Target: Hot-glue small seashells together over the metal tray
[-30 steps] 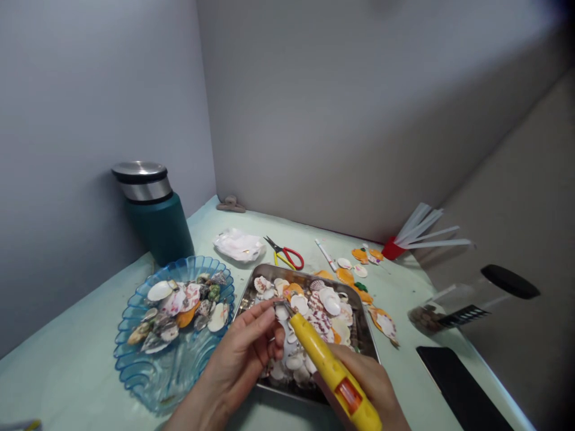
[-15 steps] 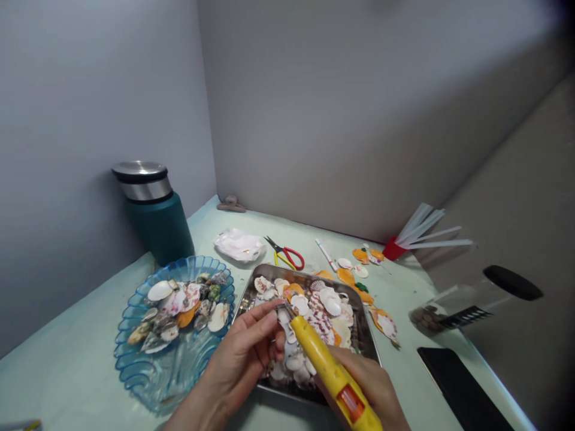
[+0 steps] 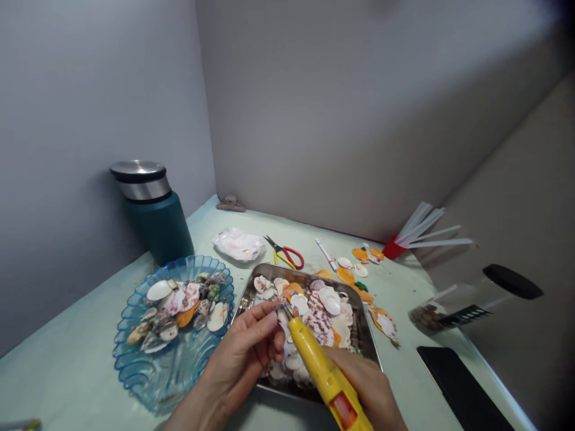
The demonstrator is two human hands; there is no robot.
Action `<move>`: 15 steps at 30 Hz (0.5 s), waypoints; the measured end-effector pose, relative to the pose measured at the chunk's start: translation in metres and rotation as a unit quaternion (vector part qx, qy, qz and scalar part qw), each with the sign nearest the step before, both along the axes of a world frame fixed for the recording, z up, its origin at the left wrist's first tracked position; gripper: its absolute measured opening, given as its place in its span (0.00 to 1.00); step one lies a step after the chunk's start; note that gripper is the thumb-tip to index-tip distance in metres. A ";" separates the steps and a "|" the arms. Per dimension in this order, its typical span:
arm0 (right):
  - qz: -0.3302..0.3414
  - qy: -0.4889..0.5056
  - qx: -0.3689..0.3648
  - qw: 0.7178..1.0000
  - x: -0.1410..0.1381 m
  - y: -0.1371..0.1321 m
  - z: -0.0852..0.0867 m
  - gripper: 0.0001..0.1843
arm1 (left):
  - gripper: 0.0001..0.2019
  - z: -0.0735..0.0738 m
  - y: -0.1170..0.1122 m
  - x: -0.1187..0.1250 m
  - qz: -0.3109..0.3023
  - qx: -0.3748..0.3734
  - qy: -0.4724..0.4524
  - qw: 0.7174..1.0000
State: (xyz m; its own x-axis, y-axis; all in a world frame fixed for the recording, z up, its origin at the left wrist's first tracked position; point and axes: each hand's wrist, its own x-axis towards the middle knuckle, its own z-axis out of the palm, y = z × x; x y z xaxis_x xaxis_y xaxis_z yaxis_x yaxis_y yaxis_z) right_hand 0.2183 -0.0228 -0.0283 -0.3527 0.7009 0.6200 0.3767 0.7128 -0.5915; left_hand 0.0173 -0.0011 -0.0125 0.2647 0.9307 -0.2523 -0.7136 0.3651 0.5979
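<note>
Above the near side of a metal tray [image 3: 369, 344] filled with shells [image 3: 318, 320], my two hands meet. Thumb and index finger of my left hand [image 3: 254, 338] pinch a small piece, perhaps a shell, too small to make out. My right hand [image 3: 359, 377] is wrapped round a yellow glue gun [image 3: 321, 368], its metal nozzle at my left fingertips. Left of the hands lies a blue scalloped dish [image 3: 135, 323] with mixed shells and snail shells [image 3: 184, 308] in its far part.
A teal bottle [image 3: 159, 221] stands behind the dish. Scissors [image 3: 286, 252], a white plastic packet [image 3: 239, 244], a marker [image 3: 326, 254] and orange shell pieces [image 3: 345, 275] lie beyond the tray. Glue sticks [image 3: 422, 224] in a red cup [image 3: 393, 248], a clear jar [image 3: 426, 314] and a phone [image 3: 462, 389] are rightward.
The glue gun has shifted slightly left, its nozzle closer to my left fingertips. My left hand keeps almost the same place and pinch.
</note>
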 end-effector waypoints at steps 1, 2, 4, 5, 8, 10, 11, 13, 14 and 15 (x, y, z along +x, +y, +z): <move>0.006 -0.013 0.003 1.000 0.001 0.001 0.001 0.17 | 0.14 -0.001 0.000 0.000 0.001 0.000 -0.001 1.000; 0.014 -0.027 0.008 1.000 0.002 0.002 0.002 0.17 | 0.14 -0.001 0.000 0.000 0.001 0.002 -0.003 1.000; 0.023 -0.041 0.022 0.999 0.004 0.003 0.002 0.16 | 0.14 -0.002 0.000 0.000 0.001 0.005 -0.005 1.000; 0.021 -0.039 0.026 0.999 0.004 0.004 0.002 0.16 | 0.14 -0.003 0.001 0.000 0.000 0.006 -0.005 1.000; 0.009 -0.019 0.025 0.999 0.005 0.004 0.001 0.17 | 0.13 -0.003 0.001 0.001 -0.001 0.006 -0.007 1.000; 0.024 -0.031 0.012 0.999 0.006 0.004 0.001 0.16 | 0.14 -0.002 0.001 0.001 0.000 0.007 -0.008 1.000; 0.033 -0.036 0.007 0.999 0.006 0.004 0.001 0.16 | 0.14 -0.001 0.001 0.001 0.000 0.006 -0.008 1.000; 0.039 -0.029 -0.001 0.999 0.006 0.004 0.001 0.16 | 0.14 -0.001 0.001 0.001 -0.001 0.003 -0.006 1.000; 0.034 -0.017 -0.002 0.999 0.005 0.003 0.000 0.17 | 0.14 0.000 0.001 0.001 -0.001 0.001 -0.006 1.000; 0.027 -0.003 -0.002 1.000 0.004 0.003 -0.002 0.17 | 0.14 0.000 0.001 0.001 0.000 0.000 -0.006 1.000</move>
State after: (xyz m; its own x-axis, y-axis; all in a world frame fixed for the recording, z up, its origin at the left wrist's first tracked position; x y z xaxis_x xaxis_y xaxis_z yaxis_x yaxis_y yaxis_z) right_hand 0.2222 -0.0198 -0.0301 -0.3928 0.6829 0.6159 0.3413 0.7302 -0.5918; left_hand 0.0183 0.0004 -0.0126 0.2683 0.9305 -0.2496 -0.7203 0.3658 0.5893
